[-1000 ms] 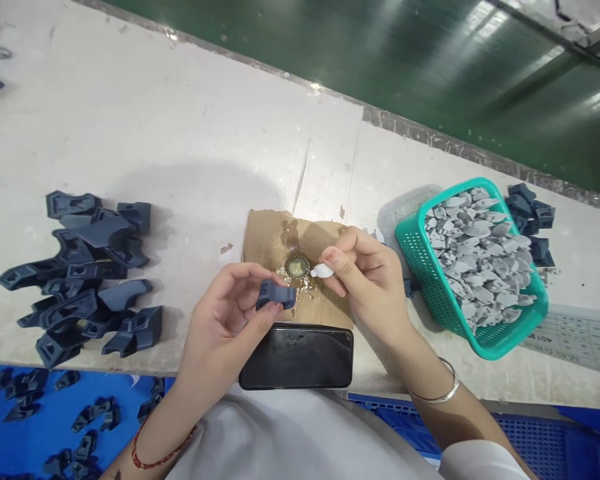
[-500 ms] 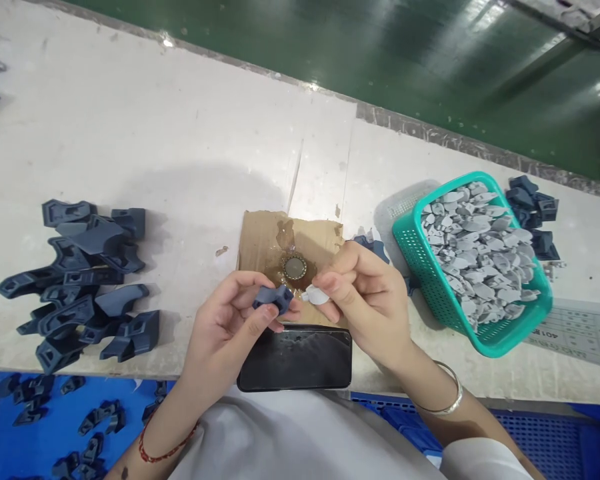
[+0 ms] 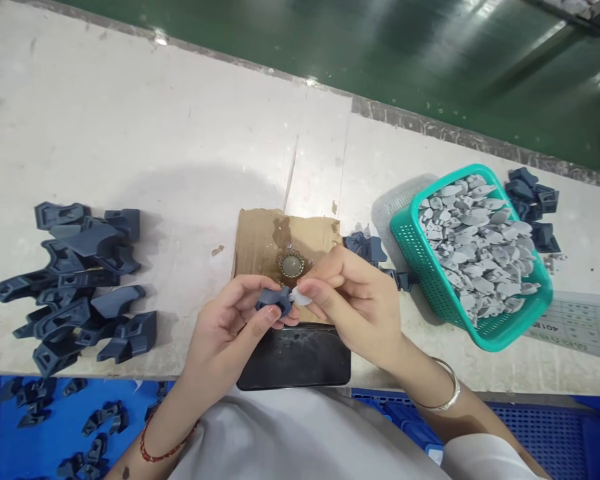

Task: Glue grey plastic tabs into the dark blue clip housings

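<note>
My left hand (image 3: 235, 323) pinches a dark blue-grey moulded plastic part (image 3: 274, 301) between thumb and fingers. From the right, my right hand (image 3: 357, 307) grips a small light grey leaf-shaped piece (image 3: 301, 297) with thumb and forefinger. The tip of the grey piece meets the dark part's right end; whether it has entered it, I cannot tell. Just beyond the fingers, a small round dish (image 3: 292, 265) with a beaded rim sits on a stained cardboard sheet (image 3: 253, 233). A black smartphone (image 3: 295, 360) lies below my hands.
A heap of dark plastic parts (image 3: 87, 247) covers the table's left side. On the right, a green basket (image 3: 415, 260) holds many light grey pieces, with more dark parts (image 3: 364, 247) beside it. Below the table edge are blue bins (image 3: 10, 453) and a printed sheet (image 3: 580, 327) lies at right.
My right hand has moved left, bringing the light grey piece from a small gap up against the dark part. The left hand keeps its hold; the whole view has shifted slightly.
</note>
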### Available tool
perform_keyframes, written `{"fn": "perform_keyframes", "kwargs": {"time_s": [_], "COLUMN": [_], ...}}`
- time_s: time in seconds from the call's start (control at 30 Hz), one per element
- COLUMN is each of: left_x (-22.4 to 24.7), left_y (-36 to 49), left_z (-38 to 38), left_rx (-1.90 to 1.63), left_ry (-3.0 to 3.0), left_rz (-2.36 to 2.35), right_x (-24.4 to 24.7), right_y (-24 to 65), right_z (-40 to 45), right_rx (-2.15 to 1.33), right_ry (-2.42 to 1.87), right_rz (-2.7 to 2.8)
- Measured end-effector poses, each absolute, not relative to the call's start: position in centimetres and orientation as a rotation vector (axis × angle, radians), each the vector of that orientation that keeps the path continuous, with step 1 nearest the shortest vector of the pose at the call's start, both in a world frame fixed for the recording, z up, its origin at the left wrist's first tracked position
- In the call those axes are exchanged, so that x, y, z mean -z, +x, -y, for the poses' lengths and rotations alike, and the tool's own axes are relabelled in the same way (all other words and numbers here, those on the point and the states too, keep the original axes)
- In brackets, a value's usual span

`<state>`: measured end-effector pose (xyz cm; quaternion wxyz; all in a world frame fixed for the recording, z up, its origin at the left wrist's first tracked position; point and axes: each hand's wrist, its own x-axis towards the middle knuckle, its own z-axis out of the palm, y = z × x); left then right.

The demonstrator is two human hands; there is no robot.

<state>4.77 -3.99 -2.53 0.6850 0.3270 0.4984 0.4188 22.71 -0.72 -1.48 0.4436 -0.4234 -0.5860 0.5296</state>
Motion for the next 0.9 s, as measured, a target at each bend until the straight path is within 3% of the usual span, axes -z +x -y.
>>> {"fn": "perform_keyframes", "kwargs": {"time_s": [0.23, 0.9], "left_x": [3.1, 4.1], "left_y": [4.3, 4.2], "left_z": [3.9, 4.5], "left_rx": [-0.880, -0.987], "left_ry": [0.821, 0.888], "left_rz": [-1.121, -1.081], "right_x": [1.4, 1.6], "right_y": [23.1, 22.2], "right_z": [0.4, 0.4], "right_rx": [-1.140, -1.125], "right_ry": [-1.057, -0.977], "right_rz": [1.703, 1.740]}}
